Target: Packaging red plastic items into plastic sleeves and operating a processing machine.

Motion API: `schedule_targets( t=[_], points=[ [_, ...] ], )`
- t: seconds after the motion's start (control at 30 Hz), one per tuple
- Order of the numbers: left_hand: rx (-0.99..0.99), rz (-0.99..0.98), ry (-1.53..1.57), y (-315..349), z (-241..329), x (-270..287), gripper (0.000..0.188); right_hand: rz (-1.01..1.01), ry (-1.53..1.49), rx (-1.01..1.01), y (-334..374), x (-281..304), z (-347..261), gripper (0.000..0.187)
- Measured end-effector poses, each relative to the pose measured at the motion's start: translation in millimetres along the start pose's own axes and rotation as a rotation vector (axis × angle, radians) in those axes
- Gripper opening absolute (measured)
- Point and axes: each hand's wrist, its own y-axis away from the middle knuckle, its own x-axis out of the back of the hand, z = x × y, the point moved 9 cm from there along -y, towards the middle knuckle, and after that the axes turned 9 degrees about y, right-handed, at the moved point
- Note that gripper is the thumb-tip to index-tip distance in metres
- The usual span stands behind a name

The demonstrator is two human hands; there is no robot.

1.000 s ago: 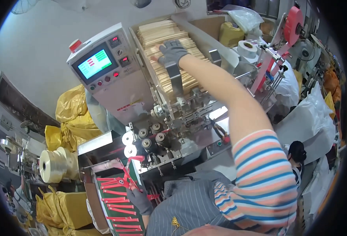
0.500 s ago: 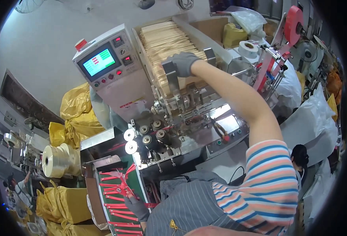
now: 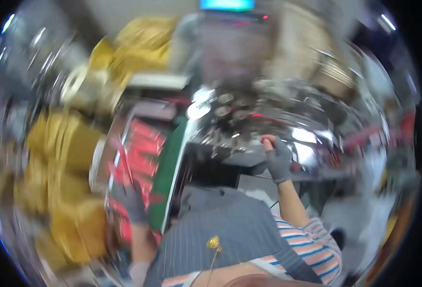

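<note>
My left hand (image 3: 132, 203), in a grey fingerless glove, is over the left part of a green conveyor belt (image 3: 165, 189). It is closed around a few narrow red strips (image 3: 124, 160) that stick up past the fingers, blurred by motion. More red strips (image 3: 144, 148) lie in a row across the belt beneath and beyond it. My right hand (image 3: 279, 160), gloved the same way, is raised in front of the machine (image 3: 230, 112). Its bare fingertips are curled together; whether anything is between them cannot be made out.
A control cabinet (image 3: 230, 52) with a lit screen stands at the back. Right of it is a hopper (image 3: 299, 45) with a bundle of thin pale sticks (image 3: 334, 79). Yellow bags (image 3: 146, 40) and wrapped yellow parcels (image 3: 67, 162) are stacked on the left. The picture is smeared.
The view has swung left and down. My right hand has left the sticks in the hopper and come back toward my body. My left hand has moved to the belt's left side.
</note>
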Motion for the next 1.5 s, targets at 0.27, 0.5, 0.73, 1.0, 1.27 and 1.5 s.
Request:
schedule_targets(
  t=[0.27,0.5,0.73,1.0,1.27,1.5],
  points=[
    [-0.380,0.867,0.833,-79.1,-39.9,383.1,0.023,-0.573,-0.025,0.139,71.0,-174.3,-93.0,0.021],
    [-0.585,1.303,0.366,-14.8,-167.8,471.0,0.018,-0.862,0.192,0.343,130.0,-253.2,-143.4,0.020],
    [0.559,0.286,-0.791,35.7,-491.3,434.1,0.038,-1.065,0.272,0.544,157.2,-310.7,-194.9,0.017],
    [0.323,0.860,-0.044,110.6,-290.5,434.7,0.023,-1.202,0.247,0.799,182.8,-351.9,-218.3,0.017],
    [1.288,0.448,0.474,390.2,-305.7,137.2,0.022,-1.582,0.211,0.977,261.3,-389.2,-174.1,0.018],
    [1.332,0.429,0.287,472.3,-210.2,130.0,0.022,-1.868,-0.032,0.992,381.7,-399.7,-161.1,0.020]
  ],
)
